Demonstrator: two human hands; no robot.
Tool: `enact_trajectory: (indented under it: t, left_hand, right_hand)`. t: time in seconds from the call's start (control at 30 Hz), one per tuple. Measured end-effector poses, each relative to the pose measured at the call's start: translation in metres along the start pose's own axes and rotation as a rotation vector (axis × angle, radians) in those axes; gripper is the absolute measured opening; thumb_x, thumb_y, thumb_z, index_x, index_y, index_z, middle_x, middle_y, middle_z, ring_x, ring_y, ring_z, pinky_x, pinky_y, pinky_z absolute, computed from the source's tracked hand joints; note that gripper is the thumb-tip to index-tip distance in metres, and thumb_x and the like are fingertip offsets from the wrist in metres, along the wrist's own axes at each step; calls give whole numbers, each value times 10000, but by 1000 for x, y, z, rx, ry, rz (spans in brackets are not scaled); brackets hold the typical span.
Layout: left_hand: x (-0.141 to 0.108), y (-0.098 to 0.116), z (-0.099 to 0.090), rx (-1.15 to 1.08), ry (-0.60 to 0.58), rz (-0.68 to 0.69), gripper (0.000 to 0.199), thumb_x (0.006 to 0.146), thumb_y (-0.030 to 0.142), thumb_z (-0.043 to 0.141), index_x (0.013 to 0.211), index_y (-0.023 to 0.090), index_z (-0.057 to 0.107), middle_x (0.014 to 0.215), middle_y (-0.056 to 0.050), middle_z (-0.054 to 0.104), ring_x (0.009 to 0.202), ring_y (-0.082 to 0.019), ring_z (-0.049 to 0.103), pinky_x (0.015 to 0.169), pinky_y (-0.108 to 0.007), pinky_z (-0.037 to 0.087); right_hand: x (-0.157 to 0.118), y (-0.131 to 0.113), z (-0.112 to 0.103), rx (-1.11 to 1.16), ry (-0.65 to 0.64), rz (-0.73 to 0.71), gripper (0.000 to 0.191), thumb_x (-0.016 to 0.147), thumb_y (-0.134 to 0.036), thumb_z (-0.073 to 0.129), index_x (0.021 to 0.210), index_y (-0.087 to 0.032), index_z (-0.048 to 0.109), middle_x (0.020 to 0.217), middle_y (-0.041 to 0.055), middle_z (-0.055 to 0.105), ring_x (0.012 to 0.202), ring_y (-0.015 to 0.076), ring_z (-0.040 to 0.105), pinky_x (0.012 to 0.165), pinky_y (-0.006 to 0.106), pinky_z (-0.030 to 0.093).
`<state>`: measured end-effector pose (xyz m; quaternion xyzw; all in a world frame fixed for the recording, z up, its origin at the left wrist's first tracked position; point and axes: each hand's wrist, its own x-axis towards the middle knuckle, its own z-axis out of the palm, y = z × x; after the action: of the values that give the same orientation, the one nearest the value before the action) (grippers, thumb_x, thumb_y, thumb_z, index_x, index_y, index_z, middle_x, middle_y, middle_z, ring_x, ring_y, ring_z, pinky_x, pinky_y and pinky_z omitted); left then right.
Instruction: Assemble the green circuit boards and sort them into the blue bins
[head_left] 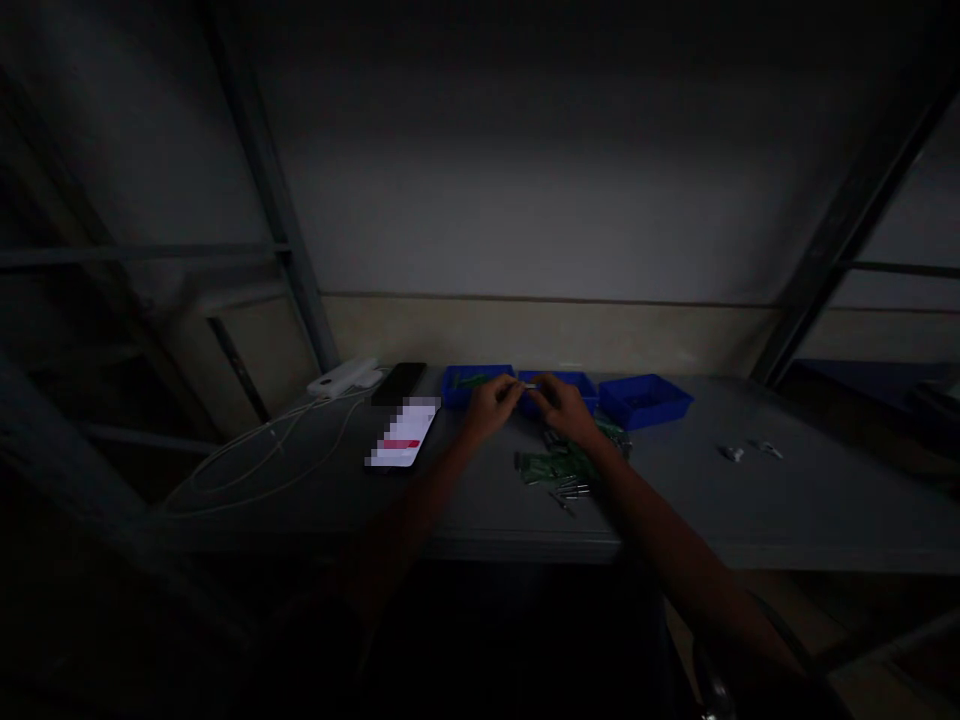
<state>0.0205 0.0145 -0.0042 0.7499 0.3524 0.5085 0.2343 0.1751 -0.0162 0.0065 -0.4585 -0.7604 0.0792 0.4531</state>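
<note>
My left hand [493, 405] and my right hand [561, 405] meet fingertip to fingertip over the blue trays, both closed. Between them is a small pale, thin piece [529, 386], pinched from both sides; the dim light hides its details. Under and beside my right forearm lies a pile of green-handled pieces [555, 466] with several loose metal bits [574, 490] at its front. Behind my left hand, the left blue tray [480, 371] holds some green pieces. The middle blue tray [581, 386] is partly covered by my right hand.
A third blue tray [646, 402] stands to the right, with two small whitish items [732, 453] [769, 449] farther right. On the left lie a lit phone [405, 435], a dark phone [400, 383], a white power strip [343, 378] and cables. Metal posts flank the table [465, 510].
</note>
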Motion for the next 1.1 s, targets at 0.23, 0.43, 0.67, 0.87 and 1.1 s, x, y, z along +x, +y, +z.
enact_trajectory:
  t: [0.23, 0.43, 0.67, 0.87, 1.1]
  left_hand:
    - [-1, 6, -2, 70, -42, 69, 241, 796, 314, 514, 985, 177, 570, 553, 46, 501, 530, -97, 491, 518, -198, 355]
    - [-2, 5, -1, 73, -46, 40, 184, 833, 294, 455, 936, 173, 548, 584, 31, 537, 565, -108, 531, 552, -207, 379]
    - [-2, 7, 0, 125, -34, 14, 269, 883, 318, 345, 748, 176, 529, 568, 23, 527, 557, -105, 518, 591, -222, 387]
    - [-4, 7, 2, 68, -93, 53, 227, 833, 304, 470, 1002, 163, 527, 588, 37, 522, 561, -103, 509, 537, -200, 366]
    - [-4, 8, 2, 141, -38, 52, 212, 835, 303, 464, 944, 152, 565, 604, 17, 552, 570, -108, 521, 535, -201, 359]
  right_hand:
    - [2, 6, -1, -4, -11, 33, 355, 844, -422, 404, 742, -141, 595, 648, 16, 573, 618, 130, 499, 573, 230, 352]
    - [0, 2, -2, 20, -40, 45, 310, 816, -410, 455, 887, -141, 591, 626, -5, 555, 601, 129, 499, 563, 227, 361]
    - [-1, -3, -3, 18, -24, -6, 264, 803, -321, 475, 979, -143, 556, 617, -8, 549, 562, 125, 494, 557, 227, 365]
    - [1, 2, -3, -13, 3, 26, 301, 848, -380, 403, 812, -143, 584, 677, 24, 590, 619, 133, 515, 580, 234, 357]
    - [-1, 0, -4, 11, -9, 50, 312, 830, -413, 440, 911, -145, 578, 627, -2, 563, 590, 130, 500, 556, 228, 359]
